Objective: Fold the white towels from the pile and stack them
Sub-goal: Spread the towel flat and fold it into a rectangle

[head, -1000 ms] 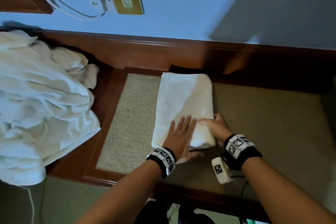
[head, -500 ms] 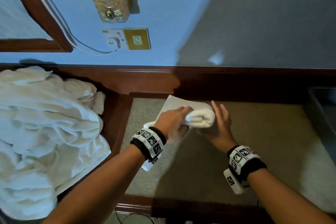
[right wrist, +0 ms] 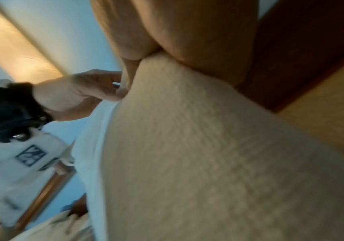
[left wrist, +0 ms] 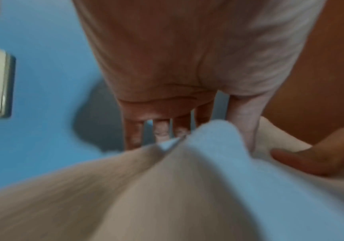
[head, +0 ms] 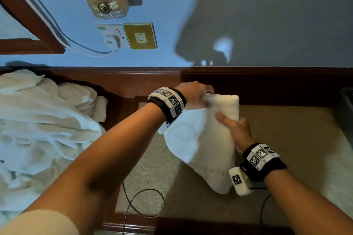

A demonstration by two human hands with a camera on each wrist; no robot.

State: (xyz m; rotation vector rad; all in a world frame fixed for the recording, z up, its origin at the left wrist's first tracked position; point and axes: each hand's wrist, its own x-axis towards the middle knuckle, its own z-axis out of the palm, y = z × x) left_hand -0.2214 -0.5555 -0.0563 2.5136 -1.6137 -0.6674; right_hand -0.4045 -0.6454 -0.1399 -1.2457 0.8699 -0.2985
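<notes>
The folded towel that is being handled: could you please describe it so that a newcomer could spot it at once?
Start at the wooden ledge under the blue wall, then look just in front of it, above the beige counter. The folded towel hangs there, lifted between the left hand and right hand. Unlike the crumpled pile at far left, it is one neat, thick bundle.

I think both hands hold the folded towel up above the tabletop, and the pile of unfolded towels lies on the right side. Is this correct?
Not quite: the pile lies on the left side, not the right, as the head view shows. The rest holds: the left hand and the right hand both grip the folded towel, lifted above the tabletop.
</notes>
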